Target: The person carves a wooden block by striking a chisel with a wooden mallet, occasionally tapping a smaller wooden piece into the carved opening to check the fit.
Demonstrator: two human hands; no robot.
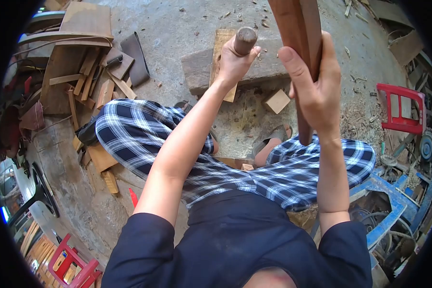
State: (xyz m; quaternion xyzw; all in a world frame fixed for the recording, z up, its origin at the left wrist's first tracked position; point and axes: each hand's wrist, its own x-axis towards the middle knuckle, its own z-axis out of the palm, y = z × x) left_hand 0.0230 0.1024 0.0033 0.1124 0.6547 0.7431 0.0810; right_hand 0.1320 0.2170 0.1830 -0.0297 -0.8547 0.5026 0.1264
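My left hand [235, 65] is closed around an upright, chisel-like tool with a round wooden handle [246, 38]; its worn butt faces up at me, and the lower end is hidden. Under that hand a light wooden board [218, 67] lies across a thick, weathered timber block [197, 72]. My right hand [317, 86] grips a heavy reddish-brown length of wood [300, 24], raised close to the camera. Its upper part leaves the frame, while the narrow lower end [306, 134] sticks out below my palm. A small wooden block [277, 101] sits on the floor between my feet.
Wood offcuts [89, 72] pile up at the left beside a dark flat piece [135, 58]. Red plastic stools stand at right [403, 108] and lower left [69, 264]. A blue metal frame [389, 206] is at lower right. Shavings [360, 115] litter the concrete floor.
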